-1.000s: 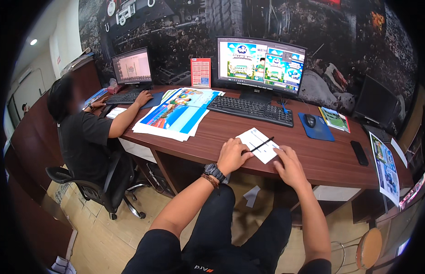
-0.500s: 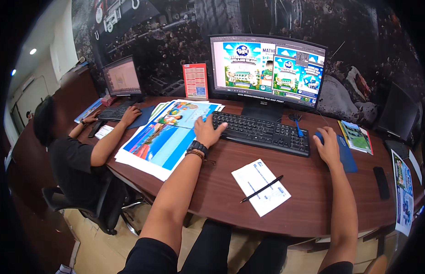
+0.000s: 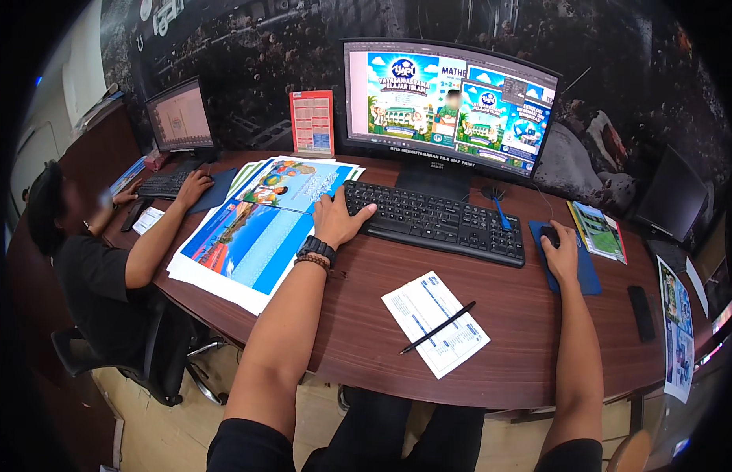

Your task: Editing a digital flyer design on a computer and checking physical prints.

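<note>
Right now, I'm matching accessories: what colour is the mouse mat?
The mouse mat is blue, in the head view.

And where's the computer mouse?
In the head view, the black mouse is toward the right, under the person's right hand, on the blue mouse pad beside the keyboard.

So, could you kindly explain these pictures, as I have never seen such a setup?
There is no machine here, just someone working bare-handed, seen by the left of two wide fisheye cameras worn on their own head and looking down. All the pictures share that view. The left hand is at the left end of the black keyboard, holding nothing; the right hand holds the black mouse on a blue pad. On the brown desk lie a white sheet with a black pen across it, and colourful prints; a monitor stands behind the keyboard. At left, a co-worker sits at another computer.
</note>
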The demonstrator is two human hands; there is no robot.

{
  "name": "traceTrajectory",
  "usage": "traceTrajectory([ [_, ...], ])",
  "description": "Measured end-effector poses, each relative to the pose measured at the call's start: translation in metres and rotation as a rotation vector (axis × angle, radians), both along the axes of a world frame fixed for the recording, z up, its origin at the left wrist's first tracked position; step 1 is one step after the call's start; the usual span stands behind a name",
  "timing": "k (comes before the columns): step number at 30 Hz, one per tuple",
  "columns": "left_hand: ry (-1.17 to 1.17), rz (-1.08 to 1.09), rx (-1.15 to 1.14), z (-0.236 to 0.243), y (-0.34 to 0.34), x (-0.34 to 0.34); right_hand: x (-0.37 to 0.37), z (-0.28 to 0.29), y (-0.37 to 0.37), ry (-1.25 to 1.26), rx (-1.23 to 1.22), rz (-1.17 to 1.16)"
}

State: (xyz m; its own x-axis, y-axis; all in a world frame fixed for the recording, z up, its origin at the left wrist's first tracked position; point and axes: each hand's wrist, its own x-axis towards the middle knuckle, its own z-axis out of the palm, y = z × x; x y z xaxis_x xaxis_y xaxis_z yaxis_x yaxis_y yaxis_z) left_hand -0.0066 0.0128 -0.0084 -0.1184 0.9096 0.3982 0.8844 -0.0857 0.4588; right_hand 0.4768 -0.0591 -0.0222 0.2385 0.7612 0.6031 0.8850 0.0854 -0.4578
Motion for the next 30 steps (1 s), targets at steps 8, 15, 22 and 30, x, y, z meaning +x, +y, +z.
traceTrajectory([
  [8, 0.042, -0.072, -0.12, 0.007, -0.022, 0.012, -0.008, 0.006, -0.008, -0.029, 0.078, -0.03],
  [15, 0.074, -0.177, 0.097, -0.008, -0.01, 0.015, -0.011, 0.007, -0.014, -0.056, 0.023, -0.028],
  [22, 0.192, -0.098, -0.036, 0.007, -0.014, 0.016, -0.013, 0.007, -0.01, -0.023, -0.077, -0.004],
  [30, 0.214, -0.134, 0.045, 0.009, -0.016, 0.013, -0.008, 0.003, -0.012, -0.016, -0.02, 0.011],
])
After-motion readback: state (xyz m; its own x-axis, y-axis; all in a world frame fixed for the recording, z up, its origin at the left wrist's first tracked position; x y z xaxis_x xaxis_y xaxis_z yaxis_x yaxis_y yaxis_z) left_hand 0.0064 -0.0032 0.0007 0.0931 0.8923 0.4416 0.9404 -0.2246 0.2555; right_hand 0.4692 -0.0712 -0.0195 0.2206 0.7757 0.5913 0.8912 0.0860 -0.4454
